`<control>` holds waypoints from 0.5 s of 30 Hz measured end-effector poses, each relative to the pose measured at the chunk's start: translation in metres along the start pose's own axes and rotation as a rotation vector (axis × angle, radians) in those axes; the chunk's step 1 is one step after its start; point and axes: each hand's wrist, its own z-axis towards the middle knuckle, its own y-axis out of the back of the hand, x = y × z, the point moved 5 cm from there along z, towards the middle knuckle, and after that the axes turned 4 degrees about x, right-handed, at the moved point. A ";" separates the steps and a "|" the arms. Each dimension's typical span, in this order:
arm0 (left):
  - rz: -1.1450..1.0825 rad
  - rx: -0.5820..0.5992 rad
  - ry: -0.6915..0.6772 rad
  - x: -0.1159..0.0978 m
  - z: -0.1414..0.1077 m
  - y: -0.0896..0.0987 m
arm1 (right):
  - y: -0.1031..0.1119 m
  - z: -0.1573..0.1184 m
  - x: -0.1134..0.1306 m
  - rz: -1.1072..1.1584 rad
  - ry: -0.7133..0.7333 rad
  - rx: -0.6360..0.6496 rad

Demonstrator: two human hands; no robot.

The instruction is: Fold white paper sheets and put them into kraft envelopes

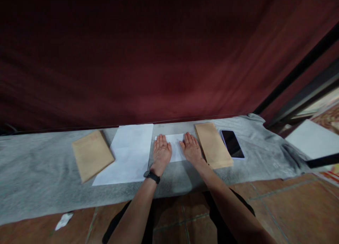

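A small white piece of paper (176, 149), perhaps folded, lies on the grey cloth in front of me. My left hand (161, 152) rests flat over its left side, fingers stretched forward. Over the right side lies my right hand (191, 148), likewise flat and open, with the paper's middle showing between the two thumbs. Neither hand grips anything; the paper's outer edges are partly hidden beneath them. Close to my right hand is a long brown envelope or packet (214, 145). Left of my left hand spreads a larger white sheet (129, 154).
A square brown packet (92, 155) overlaps the large sheet's left edge. A dark-screened phone (233, 144) lies right of the long packet. The grey cloth (39, 166) covers a narrow bench before a red curtain (169, 77). A white scrap (64, 221) lies on the tiled floor.
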 end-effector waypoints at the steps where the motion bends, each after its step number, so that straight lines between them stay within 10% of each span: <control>1: -0.001 -0.004 0.012 0.001 0.000 0.000 | 0.000 -0.001 -0.002 -0.005 -0.013 -0.006; 10: -0.020 -0.052 0.072 0.002 -0.004 0.007 | 0.006 -0.007 0.000 0.012 -0.024 -0.042; 15: -0.064 -0.008 -0.170 -0.020 -0.005 0.013 | 0.005 -0.003 0.026 0.128 0.186 0.086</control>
